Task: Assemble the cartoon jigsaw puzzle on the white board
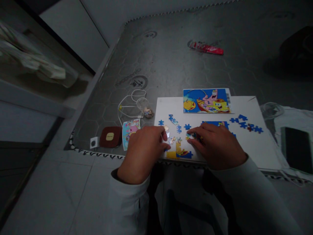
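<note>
In a dim room, a grey hexagon-patterned mat (171,58) lies on pale floor tiles (61,189) and bears a white board (246,147). On the board, the right hand (216,145) pinches a puzzle piece (189,135) between closed fingertips, just above the assembled corner (179,152). The left hand (144,150) rests beside it with its fingers curled; anything under them is hidden. A cartoon reference picture (206,101) lies at the board's far edge. The dark object (293,49) at far right is unreadable.

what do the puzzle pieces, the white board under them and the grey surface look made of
Puzzle pieces: probably thin printed cardboard, flat with cut tabs and bright colour print.
White board: looks like stiff matte card or foam board, with straight edges.
Grey surface: seems quilted fabric with a faint sheen, going by its stitched hexagons and corded edge trim.
</note>
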`<state>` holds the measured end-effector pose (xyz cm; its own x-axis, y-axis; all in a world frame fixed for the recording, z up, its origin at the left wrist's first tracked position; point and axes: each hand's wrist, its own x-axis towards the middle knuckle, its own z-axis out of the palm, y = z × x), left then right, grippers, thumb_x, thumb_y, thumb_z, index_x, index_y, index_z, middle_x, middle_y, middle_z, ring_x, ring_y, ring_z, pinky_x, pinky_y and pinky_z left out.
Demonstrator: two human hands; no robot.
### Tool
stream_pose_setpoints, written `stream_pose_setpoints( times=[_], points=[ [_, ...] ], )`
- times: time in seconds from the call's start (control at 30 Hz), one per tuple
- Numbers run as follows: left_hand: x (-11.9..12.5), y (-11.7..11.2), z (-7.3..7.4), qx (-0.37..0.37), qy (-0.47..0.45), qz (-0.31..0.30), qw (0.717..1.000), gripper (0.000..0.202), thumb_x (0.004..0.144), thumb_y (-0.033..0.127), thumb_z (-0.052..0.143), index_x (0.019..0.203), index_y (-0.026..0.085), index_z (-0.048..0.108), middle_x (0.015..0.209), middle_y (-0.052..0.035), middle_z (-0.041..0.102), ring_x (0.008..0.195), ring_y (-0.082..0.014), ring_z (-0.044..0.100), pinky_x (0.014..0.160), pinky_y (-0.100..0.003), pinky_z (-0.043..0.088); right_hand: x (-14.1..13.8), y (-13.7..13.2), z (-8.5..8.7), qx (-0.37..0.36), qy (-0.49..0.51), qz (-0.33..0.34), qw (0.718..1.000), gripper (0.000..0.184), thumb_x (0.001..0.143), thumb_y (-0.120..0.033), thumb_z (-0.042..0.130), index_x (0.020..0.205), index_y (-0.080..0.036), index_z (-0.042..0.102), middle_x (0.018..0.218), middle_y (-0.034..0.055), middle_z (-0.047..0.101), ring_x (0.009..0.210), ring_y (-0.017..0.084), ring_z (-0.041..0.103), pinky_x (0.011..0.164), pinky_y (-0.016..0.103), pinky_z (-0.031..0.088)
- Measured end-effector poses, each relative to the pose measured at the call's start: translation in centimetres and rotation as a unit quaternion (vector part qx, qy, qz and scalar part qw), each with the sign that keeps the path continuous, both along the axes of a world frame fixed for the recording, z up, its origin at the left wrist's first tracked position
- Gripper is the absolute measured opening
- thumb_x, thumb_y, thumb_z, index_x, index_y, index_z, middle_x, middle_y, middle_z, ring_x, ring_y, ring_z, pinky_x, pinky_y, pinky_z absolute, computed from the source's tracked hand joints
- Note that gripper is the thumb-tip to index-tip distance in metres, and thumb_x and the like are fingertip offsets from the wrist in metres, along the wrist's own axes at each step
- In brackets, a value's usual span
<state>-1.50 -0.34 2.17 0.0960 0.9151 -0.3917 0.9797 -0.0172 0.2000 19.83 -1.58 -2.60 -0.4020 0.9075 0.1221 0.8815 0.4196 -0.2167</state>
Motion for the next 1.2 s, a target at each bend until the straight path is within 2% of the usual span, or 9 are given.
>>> stream_pose_setpoints(
  times=[0.2,0.37,0.63,0.83,0.93,1.07,1.2],
  points=[
    [-0.28,-0.07,0.23,0.006,-0.011,0.01,1.0,0.018,0.075,0.033,0.082,0.089,0.029,0.07,0.083,0.0053,0.073,0.081,-0.02,0.066,0.062,-0.031,0.033,0.07,0.0,-0.04,-0.002,-0.003,0.002,1.0,0.021,0.089,-0.028,0.066,0.107,-0.02,0.072,0.098,0.0066,0.072,0.083,0.025,0.067,0.072,0.039,0.041],
    [-0.06,0.1,0.4,0.073,-0.014,0.014,0.997,0.017,0.082,0.036,0.076,0.097,0.03,0.071,0.086,0.0035,0.073,0.082,-0.0214,0.066,0.064,-0.032,0.036,0.02,-0.01,0.01,-0.002,-0.003,0.0,1.0,0.021,0.087,-0.027,0.068,0.106,-0.02,0.073,0.096,0.0063,0.072,0.082,0.025,0.067,0.071,0.039,0.041],
    [0.07,0.48,-0.31,0.074,-0.014,-0.029,0.997,0.015,0.085,0.029,0.072,0.099,0.033,0.074,0.094,0.0022,0.074,0.088,-0.023,0.066,0.068,-0.033,0.039,-0.07,0.07,0.13,-0.013,-0.004,0.003,1.0,0.022,0.089,-0.027,0.065,0.108,-0.019,0.073,0.098,0.0068,0.072,0.082,0.025,0.067,0.071,0.04,0.042],
    [-0.3,0.09,0.28,0.056,0.009,0.002,0.998,0.01,0.083,0.027,0.073,0.093,0.028,0.074,0.092,-0.0002,0.074,0.088,-0.0238,0.066,0.072,-0.034,0.041,-0.13,-0.06,0.48,-0.011,-0.012,-0.002,1.0,0.022,0.089,-0.025,0.065,0.108,-0.02,0.073,0.099,0.0073,0.073,0.082,0.024,0.067,0.072,0.039,0.041],
    [-0.1,0.08,0.46,0.077,0.003,0.022,0.997,0.01,0.085,0.032,0.072,0.094,0.027,0.074,0.092,-0.0008,0.074,0.085,-0.023,0.066,0.07,-0.034,0.042,-0.16,-0.07,0.44,-0.012,-0.011,-0.003,1.0,0.022,0.088,-0.025,0.065,0.109,-0.02,0.072,0.1,0.0074,0.073,0.083,0.024,0.067,0.072,0.039,0.041],
    [0.25,0.36,0.22,0.118,-0.015,0.052,0.992,0.016,0.086,0.038,0.07,0.097,0.027,0.073,0.092,-0.0005,0.074,0.082,-0.0226,0.066,0.065,-0.034,0.04,-0.18,-0.05,0.45,-0.022,-0.015,-0.001,1.0,0.023,0.09,-0.025,0.063,0.11,-0.02,0.072,0.1,0.0076,0.072,0.083,0.025,0.067,0.072,0.039,0.041],
    [0.39,0.6,-0.28,0.12,-0.015,0.062,0.991,0.02,0.084,0.041,0.072,0.098,0.026,0.074,0.093,-0.0016,0.074,0.082,-0.0235,0.066,0.064,-0.034,0.041,-0.16,-0.08,0.51,-0.032,-0.018,0.001,0.999,0.025,0.091,-0.025,0.062,0.113,-0.022,0.071,0.1,0.0071,0.072,0.082,0.024,0.066,0.072,0.038,0.041]
  ],
)
